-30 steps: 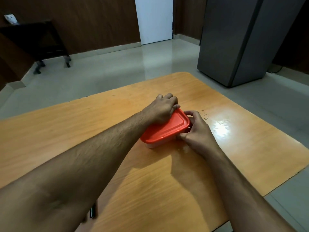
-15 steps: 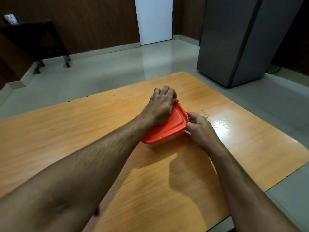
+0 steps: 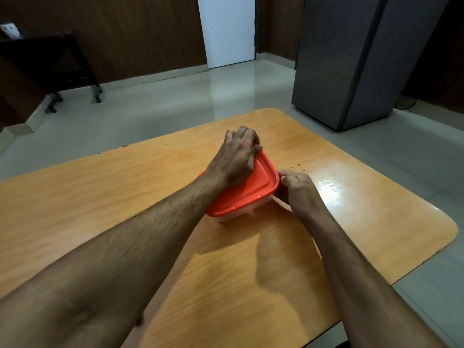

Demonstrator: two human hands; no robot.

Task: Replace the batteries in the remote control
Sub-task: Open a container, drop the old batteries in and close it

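Note:
A clear plastic box with an orange-red lid (image 3: 253, 189) sits in the middle of the wooden table (image 3: 125, 187). My left hand (image 3: 236, 156) lies on top of the lid, its fingers curled over the far edge. My right hand (image 3: 298, 189) pinches the lid's right corner between thumb and fingers. What is inside the box is hidden. No remote control or batteries show.
A tall grey cabinet (image 3: 351, 59) stands on the floor beyond the table's far right corner. A dark low stand (image 3: 47, 66) sits at the back left by the wood-panelled wall. A small dark object (image 3: 139, 321) peeks out under my left forearm at the near edge.
My left hand has slid further over the lid toward its far edge. My right hand has shifted from the box's near right side up to the lid's right corner.

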